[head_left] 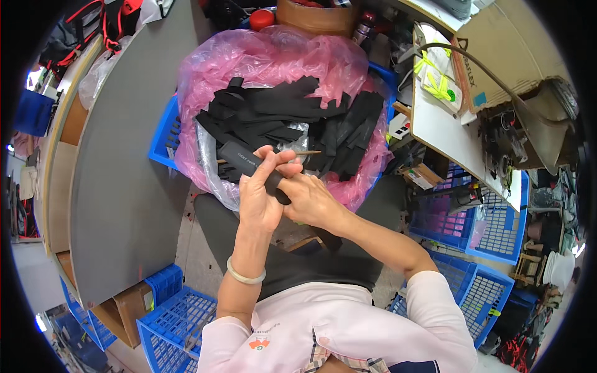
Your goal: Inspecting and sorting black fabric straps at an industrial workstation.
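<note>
Flat black fabric strip at near side of blue plastic crate; left hand and right hand both gripping it. Thin brown stick alongside. Apparently mid-handling; next move calls for steady pinch.

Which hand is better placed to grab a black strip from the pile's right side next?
Probably the right hand: it's nearer those black strips, while the left hand sits farther left. Both seem busy with the held strip, though.

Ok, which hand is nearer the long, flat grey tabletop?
Left. The left hand is to the right of the grey tabletop; the right hand is farther right, beyond the left hand.
</note>
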`<state>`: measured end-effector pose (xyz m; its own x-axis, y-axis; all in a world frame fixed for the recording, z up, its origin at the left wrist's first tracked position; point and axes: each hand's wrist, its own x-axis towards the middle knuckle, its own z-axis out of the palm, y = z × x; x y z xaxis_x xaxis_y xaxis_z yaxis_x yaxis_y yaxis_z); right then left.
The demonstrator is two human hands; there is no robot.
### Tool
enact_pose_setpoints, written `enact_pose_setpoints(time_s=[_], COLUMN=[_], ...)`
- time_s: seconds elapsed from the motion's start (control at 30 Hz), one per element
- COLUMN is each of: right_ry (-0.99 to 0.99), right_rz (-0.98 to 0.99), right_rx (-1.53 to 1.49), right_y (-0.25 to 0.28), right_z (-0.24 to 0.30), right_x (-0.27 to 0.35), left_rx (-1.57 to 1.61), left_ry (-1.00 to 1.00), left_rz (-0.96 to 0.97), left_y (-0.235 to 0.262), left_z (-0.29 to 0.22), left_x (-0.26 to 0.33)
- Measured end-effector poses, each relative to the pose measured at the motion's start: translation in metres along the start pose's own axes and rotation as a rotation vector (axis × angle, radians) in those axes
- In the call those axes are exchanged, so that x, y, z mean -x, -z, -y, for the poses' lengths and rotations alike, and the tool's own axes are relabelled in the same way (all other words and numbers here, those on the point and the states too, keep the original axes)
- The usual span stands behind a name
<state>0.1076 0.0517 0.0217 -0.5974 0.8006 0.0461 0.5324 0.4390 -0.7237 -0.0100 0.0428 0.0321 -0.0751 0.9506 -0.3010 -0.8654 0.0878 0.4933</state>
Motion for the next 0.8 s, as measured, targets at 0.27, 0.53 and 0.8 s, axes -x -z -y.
enact_pose_setpoints(time_s=[0.27,0.53,0.8], right_ry=[-0.022,0.343,0.323], right_rz=[-0.055,-0.358,-0.434], right_rx=[-0.016,-0.076,-0.421], right_y=[0.006,0.008,0.091], right_z=[0.015,-0.005,0.021], right_x=[0.038,0.040,0.039], left_rx=[-0.159,-0.182,-0.823], left_ry=[-0.030,-0.122,-0.055], left_rz=[0.066,0.313,0.472], left_y=[-0.009,-0.032,-0.026], left_z=[-0.014,-0.003,-0.004], left_x=[0.006,0.027,0.049])
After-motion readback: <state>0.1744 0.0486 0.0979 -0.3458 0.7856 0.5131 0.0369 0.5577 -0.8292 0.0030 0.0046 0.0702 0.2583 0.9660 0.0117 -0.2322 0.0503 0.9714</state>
